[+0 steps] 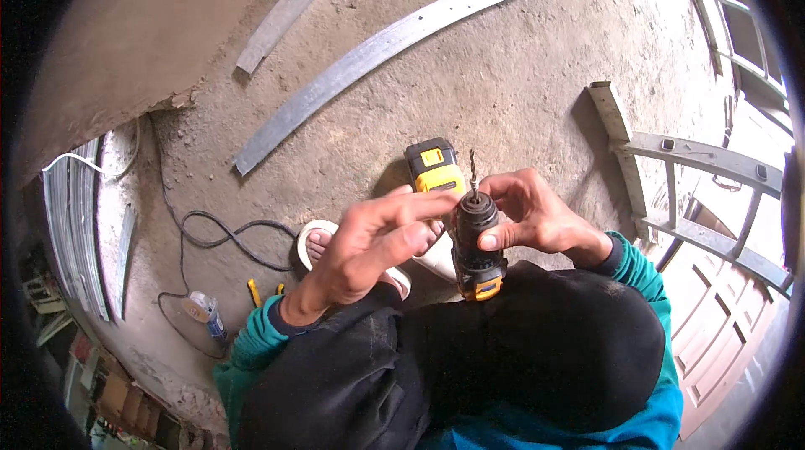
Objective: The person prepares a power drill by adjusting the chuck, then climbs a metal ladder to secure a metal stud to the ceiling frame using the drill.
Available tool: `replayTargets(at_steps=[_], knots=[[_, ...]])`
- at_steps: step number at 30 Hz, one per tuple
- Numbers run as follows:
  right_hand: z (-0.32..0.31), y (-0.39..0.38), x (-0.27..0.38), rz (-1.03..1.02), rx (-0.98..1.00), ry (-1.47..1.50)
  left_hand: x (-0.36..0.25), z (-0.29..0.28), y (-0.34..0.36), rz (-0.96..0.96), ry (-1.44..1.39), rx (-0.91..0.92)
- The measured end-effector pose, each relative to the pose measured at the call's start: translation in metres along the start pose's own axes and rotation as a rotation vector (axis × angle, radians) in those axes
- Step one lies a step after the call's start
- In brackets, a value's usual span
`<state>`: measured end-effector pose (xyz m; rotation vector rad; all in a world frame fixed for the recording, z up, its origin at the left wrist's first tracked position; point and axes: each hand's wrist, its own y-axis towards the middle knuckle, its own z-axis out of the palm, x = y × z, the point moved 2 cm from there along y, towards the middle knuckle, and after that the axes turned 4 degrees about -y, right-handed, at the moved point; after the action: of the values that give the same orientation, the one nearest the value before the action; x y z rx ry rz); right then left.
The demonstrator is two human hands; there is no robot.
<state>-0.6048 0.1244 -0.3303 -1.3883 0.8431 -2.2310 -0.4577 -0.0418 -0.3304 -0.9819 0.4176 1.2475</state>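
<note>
A black and yellow cordless drill [480, 261] points up toward me, its battery end [438, 166] lying farther out. A dark twist drill bit [473, 166] stands in its chuck. My right hand [541, 219] is closed around the chuck, thumb on the near side and fingers bent over the far side. My left hand [360, 244] is at the drill's left with fingers apart. Its index finger stretches to the chuck's edge; whether it touches cannot be made out. The left thumb is clear of the drill.
Two long metal strips [394, 39] lie on the rough floor ahead. A ladder [696, 152] lies at the right, beside a panelled door [721, 341]. At left are a black cable [214, 232], an angle grinder [205, 312], a yellow-handled tool [254, 292] and stacked metal profiles [80, 223].
</note>
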Motion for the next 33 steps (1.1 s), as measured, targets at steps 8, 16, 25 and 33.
replayTargets(at_steps=[8, 16, 25, 33], knots=[[0.001, -0.001, -0.004, -0.066, 0.036, -0.035, -0.001, -0.004, -0.004, 0.097, -0.149, -0.062], [0.001, -0.004, -0.004, -0.053, 0.035, -0.078, -0.001, 0.009, 0.001, -0.004, -0.14, -0.014], [0.002, -0.004, -0.008, -0.081, 0.027, -0.096, -0.003, -0.003, -0.006, 0.068, -0.003, -0.064], [0.003, -0.009, -0.009, -0.063, 0.031, -0.164, 0.008, 0.007, 0.008, 0.165, 0.375, 0.055]])
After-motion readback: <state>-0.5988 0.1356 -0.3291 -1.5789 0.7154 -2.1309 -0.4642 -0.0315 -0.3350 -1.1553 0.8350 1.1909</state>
